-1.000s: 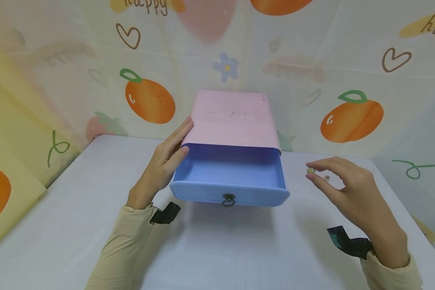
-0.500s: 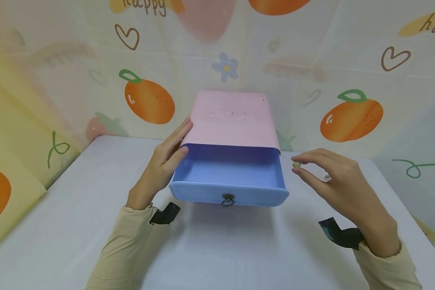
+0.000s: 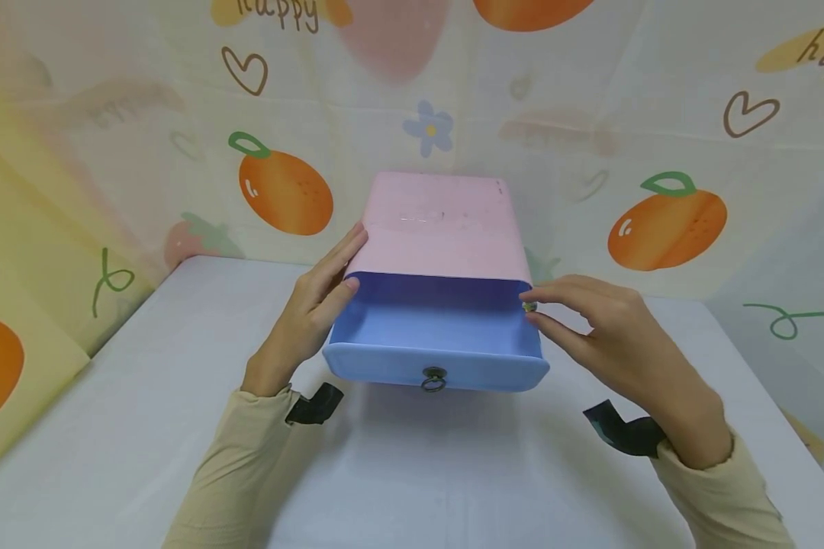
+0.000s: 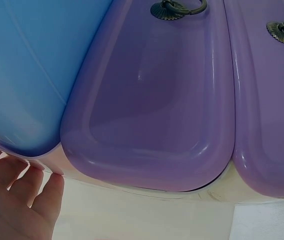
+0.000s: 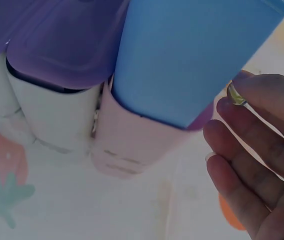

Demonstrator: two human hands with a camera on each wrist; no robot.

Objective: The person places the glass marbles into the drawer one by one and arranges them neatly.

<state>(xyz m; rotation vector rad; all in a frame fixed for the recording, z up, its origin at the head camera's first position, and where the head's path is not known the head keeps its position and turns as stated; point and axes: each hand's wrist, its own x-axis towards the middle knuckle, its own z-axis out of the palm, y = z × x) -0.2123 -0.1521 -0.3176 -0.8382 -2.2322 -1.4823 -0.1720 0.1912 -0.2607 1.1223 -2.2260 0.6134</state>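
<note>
Bead [image 3: 529, 306], pinched in R hand [image 3: 614, 324], was just brought to drawer's [image 3: 374, 364] R rim, gap nearly gone; box [image 3: 446, 229] was touched by L hand [image 3: 307, 309], fingers extd.

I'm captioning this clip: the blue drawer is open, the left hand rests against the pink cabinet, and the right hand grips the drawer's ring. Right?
Not quite: the right hand isn't on the ring; the head view shows it pinching a small bead by the blue drawer. The drawer is open and the left hand rests against the pink cabinet, as stated.
</note>
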